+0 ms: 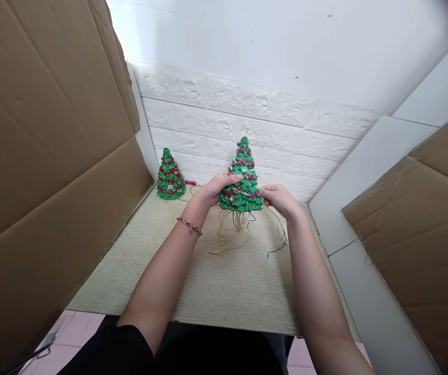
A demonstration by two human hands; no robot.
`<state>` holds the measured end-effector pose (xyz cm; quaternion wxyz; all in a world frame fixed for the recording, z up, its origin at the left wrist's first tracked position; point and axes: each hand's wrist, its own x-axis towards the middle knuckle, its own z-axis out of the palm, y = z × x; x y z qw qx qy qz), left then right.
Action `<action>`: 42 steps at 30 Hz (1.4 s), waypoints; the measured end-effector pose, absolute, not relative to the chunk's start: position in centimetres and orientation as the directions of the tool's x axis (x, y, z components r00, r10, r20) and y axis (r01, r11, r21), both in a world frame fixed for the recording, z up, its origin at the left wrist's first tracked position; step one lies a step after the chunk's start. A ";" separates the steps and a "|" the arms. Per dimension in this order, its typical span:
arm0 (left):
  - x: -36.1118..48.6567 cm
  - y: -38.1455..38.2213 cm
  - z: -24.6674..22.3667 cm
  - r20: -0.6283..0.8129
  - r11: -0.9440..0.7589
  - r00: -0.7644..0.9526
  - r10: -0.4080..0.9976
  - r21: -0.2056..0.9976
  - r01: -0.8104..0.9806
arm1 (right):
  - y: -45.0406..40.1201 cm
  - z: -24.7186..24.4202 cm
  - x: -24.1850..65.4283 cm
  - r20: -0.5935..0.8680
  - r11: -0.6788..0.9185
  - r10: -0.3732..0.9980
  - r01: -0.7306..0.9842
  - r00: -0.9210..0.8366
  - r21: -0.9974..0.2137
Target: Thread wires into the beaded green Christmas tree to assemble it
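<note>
A green decorated tree figure (244,192) with pink garlands is held upright above the table, wires hanging from its base. My left hand (220,186) wraps round its left side, thumb across the front. At its lower right edge, my right hand (277,198) has its fingers pinched together; anything between them is too small to make out. A second green tree figure (171,179) with red garlands stands at the back left. Thin yellow, white and dark wires (238,229) dangle below the held tree.
The wooden table (224,291) ends at a white brick-patterned wall (216,125). Cardboard (52,182) flanks the left side, and more cardboard (411,234) leans at the right. Loose wires (282,239) lie right of the held tree. A small red object (190,183) lies behind.
</note>
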<state>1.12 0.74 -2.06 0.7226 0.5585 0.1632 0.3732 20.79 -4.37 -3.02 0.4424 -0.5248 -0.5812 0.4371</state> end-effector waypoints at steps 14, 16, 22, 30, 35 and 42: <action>-1.4 2.0 -1.0 0.228 -0.004 0.386 0.894 0.865 -0.501 | -5.5 -2.3 23.0 -0.234 -0.170 0.970 0.514 -0.061 -0.840; -1.6 2.0 -0.9 0.208 0.002 0.375 0.903 0.873 -0.488 | -5.6 -2.2 22.9 -0.234 -0.154 0.967 0.491 -0.104 -0.857; -1.9 1.9 -0.7 0.187 0.000 0.364 0.912 0.890 -0.456 | -6.0 -2.0 22.8 -0.199 -0.158 0.965 0.226 -0.171 -0.961; -1.2 1.2 -0.6 0.159 -0.006 0.378 0.912 0.927 -0.374 | -7.0 0.8 19.4 0.224 0.223 0.975 -0.146 0.012 -0.964; -0.8 1.1 -0.9 0.180 -0.038 0.409 0.895 0.943 -0.331 | -6.9 0.9 16.9 0.360 0.359 0.933 -0.068 -0.002 -0.931; 0.1 0.9 -1.2 0.239 -0.122 0.486 0.840 0.958 -0.260 | -6.0 -0.3 14.9 0.416 0.410 0.908 0.108 0.044 -0.906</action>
